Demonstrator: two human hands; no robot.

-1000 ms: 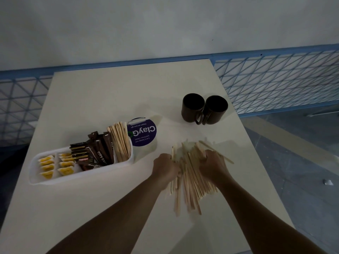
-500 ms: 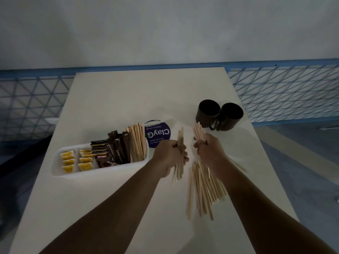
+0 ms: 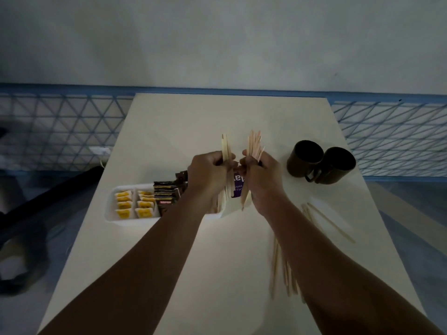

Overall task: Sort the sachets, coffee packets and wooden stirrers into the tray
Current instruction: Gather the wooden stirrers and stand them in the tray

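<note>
My left hand (image 3: 210,175) grips a small upright bundle of wooden stirrers (image 3: 225,147) above the right end of the white tray (image 3: 110,211). Close beside it, my right hand (image 3: 262,176) grips a larger upright bundle of stirrers (image 3: 255,143). The tray holds yellow sachets (image 3: 135,204) at its left and dark coffee packets (image 3: 167,194) in the middle; its right section is hidden behind my left hand. More loose stirrers (image 3: 283,269) lie on the table under my right forearm, and a few stray stirrers (image 3: 329,221) lie further right.
Two dark mugs (image 3: 319,164) stand side by side at the table's right. A white tub with a purple label (image 3: 238,187) shows between my hands. The cream table (image 3: 217,117) ends near a blue wire fence (image 3: 387,131). Dark objects lie on the floor at left.
Both hands lifted off the stirrer pile, each with a bundle held upright, and moved up and left over the tray's right end. The view shifted, so the table appears lower and more centred.
</note>
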